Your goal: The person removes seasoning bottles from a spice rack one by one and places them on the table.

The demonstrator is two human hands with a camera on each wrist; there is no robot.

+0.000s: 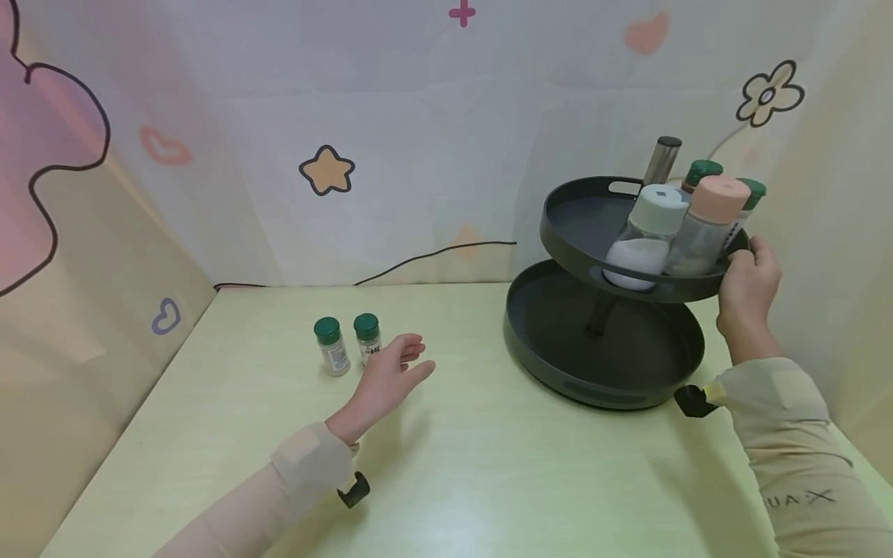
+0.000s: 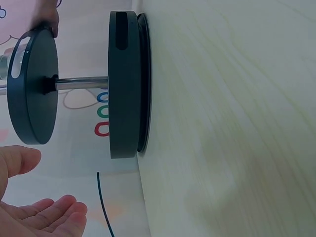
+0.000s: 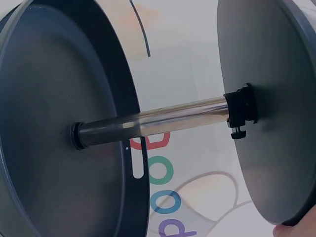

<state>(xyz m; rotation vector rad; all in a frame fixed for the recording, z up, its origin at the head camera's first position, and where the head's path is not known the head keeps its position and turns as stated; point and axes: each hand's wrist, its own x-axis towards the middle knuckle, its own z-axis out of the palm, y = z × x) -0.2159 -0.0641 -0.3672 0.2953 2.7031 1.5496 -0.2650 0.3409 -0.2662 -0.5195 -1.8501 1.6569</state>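
Note:
A dark grey two-tier turntable rack [image 1: 603,387] stands on the right of the table. My right hand [image 1: 749,291] grips the right rim of its upper tray [image 1: 568,232]. On that tray are a jar with a pale mint lid [image 1: 659,209], one with a pink lid [image 1: 721,200] and green-capped jars [image 1: 703,170] partly hidden behind. My left hand [image 1: 391,376] is above the table with fingers loosely spread, holding nothing. Just beyond it stand two small green-capped spice jars [image 1: 333,353]; the hand partly covers the right one [image 1: 367,333].
The lower tray [image 2: 123,98] rests flat on the pale wooden table [image 1: 488,465]. A metal pole [image 3: 182,116] joins the two tiers, with a black clamp [image 3: 237,108] under the upper one. A printed cloth [image 1: 432,155] hangs behind the table.

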